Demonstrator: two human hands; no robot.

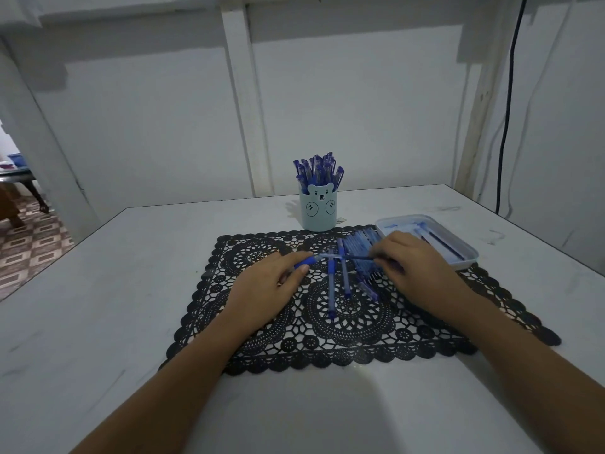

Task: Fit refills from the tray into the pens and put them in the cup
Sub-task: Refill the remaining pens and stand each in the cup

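Over the middle of the black lace mat (294, 339), both hands meet above the table (98, 306). The left hand (271, 285) pinches a pen barrel (322, 256) at its blue grip, and the open end of the barrel points to 3 o'clock. The right hand (417, 267) pinches a thin dark refill (360, 257) between curled fingers, and its free end points to 9 o'clock, straight at the barrel. The two long axes lie almost on one line, from left to right across the view. The tip of the refill is at the mouth of the barrel; whether it is already a little inside I cannot tell. I judge that the step in hand is the insertion, and it depends on this line: the refill should slide toward 9 o'clock without tilting, or it may catch on the rim.

From the hands, the cup (319, 213) stands at 12 o'clock, at the far edge of the mat, crowded with capped pens (319, 172); the left hand is the nearer to it. The tray (466, 257) lies at 2 o'clock, just beside the right hand, with a few spare refills (442, 245) in it. Some loose pens (331, 290) lie on the mat below the barrel, and they run about from 12 to 6 o'clock.
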